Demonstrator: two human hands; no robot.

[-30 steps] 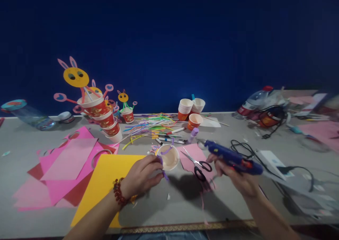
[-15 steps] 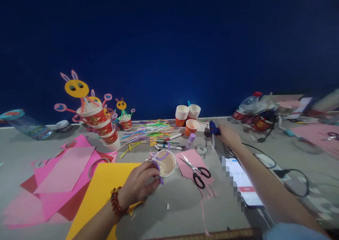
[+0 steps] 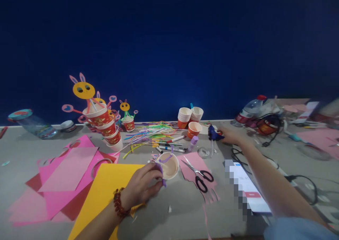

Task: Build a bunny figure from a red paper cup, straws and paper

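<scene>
My left hand (image 3: 144, 185) is closed at the left side of a paper cup (image 3: 173, 166), whose opening tilts toward me. Purple pipe cleaners (image 3: 164, 159) bend over its rim and beside my fingers. My right hand (image 3: 230, 135) reaches far forward, its fingers closed at the handle of a blue glue gun (image 3: 214, 134). The gun's tip end points left, and a pale strip stands below it. Scissors (image 3: 197, 174) with black handles lie slightly apart on cut pink paper (image 3: 186, 161), right of the cup.
Yellow card (image 3: 106, 183) and pink sheets (image 3: 71, 169) cover the left side. Behind stand stacked decorated cups (image 3: 100, 121) and loose pipe cleaners (image 3: 150, 132). A glue stick (image 3: 193, 143), a tape roll (image 3: 203, 152), a phone (image 3: 249, 190) and black cables (image 3: 304, 178) surround my right arm.
The view has shifted slightly, so most things appear farther right. The glue gun has turned and shows more of its side at my right hand. My left hand keeps hold of the cup.
</scene>
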